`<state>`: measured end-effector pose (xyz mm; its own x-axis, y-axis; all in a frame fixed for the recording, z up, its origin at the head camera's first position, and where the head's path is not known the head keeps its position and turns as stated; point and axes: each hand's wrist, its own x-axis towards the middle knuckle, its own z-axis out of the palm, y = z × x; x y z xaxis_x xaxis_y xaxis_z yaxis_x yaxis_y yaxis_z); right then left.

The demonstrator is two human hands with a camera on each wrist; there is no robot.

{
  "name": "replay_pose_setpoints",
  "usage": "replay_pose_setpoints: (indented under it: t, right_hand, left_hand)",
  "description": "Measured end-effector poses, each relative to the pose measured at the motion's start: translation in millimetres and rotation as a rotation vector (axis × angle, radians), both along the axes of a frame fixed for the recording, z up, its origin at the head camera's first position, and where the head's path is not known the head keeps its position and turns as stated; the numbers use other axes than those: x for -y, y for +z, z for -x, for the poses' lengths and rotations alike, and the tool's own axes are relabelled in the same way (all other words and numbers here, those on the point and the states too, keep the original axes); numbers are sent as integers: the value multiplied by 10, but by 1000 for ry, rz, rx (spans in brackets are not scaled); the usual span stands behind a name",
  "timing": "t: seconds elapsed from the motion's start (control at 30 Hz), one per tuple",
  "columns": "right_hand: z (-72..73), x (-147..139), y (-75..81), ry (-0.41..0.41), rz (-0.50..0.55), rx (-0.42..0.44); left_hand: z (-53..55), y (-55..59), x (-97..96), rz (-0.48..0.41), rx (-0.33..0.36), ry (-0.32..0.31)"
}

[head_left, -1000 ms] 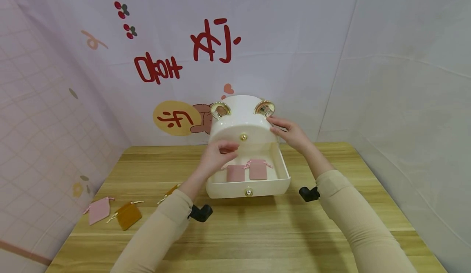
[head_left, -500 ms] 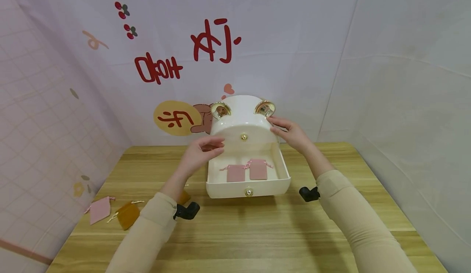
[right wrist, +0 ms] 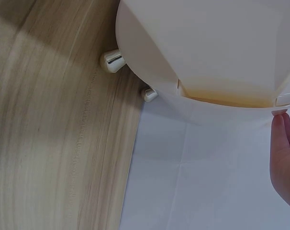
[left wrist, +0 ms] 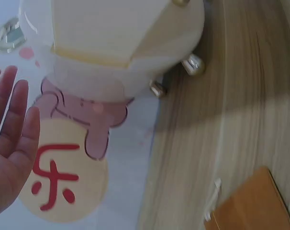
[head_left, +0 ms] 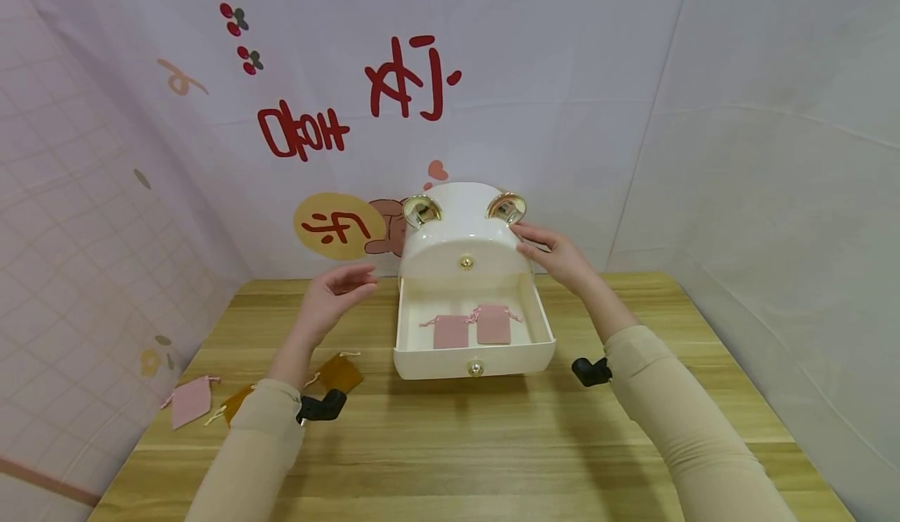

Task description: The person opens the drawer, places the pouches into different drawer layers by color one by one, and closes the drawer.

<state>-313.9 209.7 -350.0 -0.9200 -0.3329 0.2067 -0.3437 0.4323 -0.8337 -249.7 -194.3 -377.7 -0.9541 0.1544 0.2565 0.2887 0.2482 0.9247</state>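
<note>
A white box with gold ears stands at the back of the table. Its lower drawer is pulled out, and two pink drawstring pouches, a left one and a right one, lie flat inside. My left hand is in the air left of the box, holding nothing, its fingers extended in the left wrist view. My right hand rests its fingertips against the box's upper right side, just below the gold ear. In the right wrist view those fingertips meet the edge of the white shell.
An orange drawstring pouch lies on the wooden table left of the drawer. Farther left are a pink pouch and another orange pouch, partly behind my left sleeve. A printed cloth hangs behind the box.
My left hand has moved left, from over the drawer to beside the box, uncovering the drawer's left part and the nearer orange pouch. My right hand has stayed on the box.
</note>
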Motion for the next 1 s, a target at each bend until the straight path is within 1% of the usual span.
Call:
replay_pose_setpoints:
  t: [0.13, 0.33, 0.57, 0.67, 0.73, 0.93, 1.0]
  right_hand:
    - [95, -48, -113, -1, -11, -29]
    - [91, -47, -108, -15, -12, -25]
    - [96, -49, -118, -13, -3, -21]
    - [97, -44, -117, -8, -2, -23]
    - [81, -30, -99, -7, 4, -17]
    - [-126, 59, 124, 7, -14, -9]
    - [-166, 74, 166, 9, -19, -10]
  left_hand:
    - [-2, -106, 177, -18, 11, 35]
    - [-1, -233, 405, -26, 25, 82]
    - [24, -409, 741, -26, 23, 144]
    - [-5, -464, 878, -34, 30, 165]
    - [-33, -502, 967, -44, 40, 174]
    - [-128, -595, 1237, -82, 78, 207]
    - [-157, -627, 1326, -100, 90, 223]
